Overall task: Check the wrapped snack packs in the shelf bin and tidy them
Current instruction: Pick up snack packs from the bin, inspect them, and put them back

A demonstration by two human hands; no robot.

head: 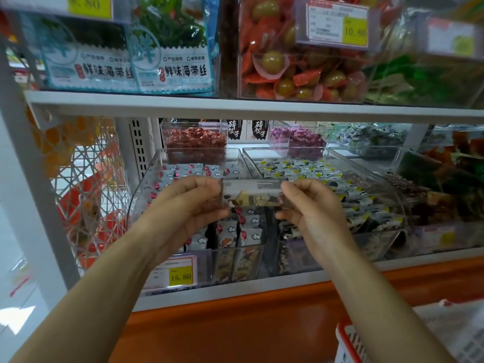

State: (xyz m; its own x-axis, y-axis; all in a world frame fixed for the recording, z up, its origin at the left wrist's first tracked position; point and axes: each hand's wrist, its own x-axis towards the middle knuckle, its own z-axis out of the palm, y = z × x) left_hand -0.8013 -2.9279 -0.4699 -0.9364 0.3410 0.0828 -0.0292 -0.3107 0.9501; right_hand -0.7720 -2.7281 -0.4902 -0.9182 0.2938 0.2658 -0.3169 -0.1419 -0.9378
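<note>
The check looks underway, not finished. One pack (pixel 251 193) is held just above the near-left bin (pixel 144 189). The left hand (pixel 188 203) pinches its left end and the right hand (pixel 309 205) its right end, fingers curled on it. The other packs (pixel 248 231) lie jumbled in the bin, so the tidying seems mostly left to do.

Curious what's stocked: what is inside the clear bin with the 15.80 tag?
White snack packs with red and cloud prints lie in the clear bin. The left hand, right hand and held pack hide its middle.
</note>
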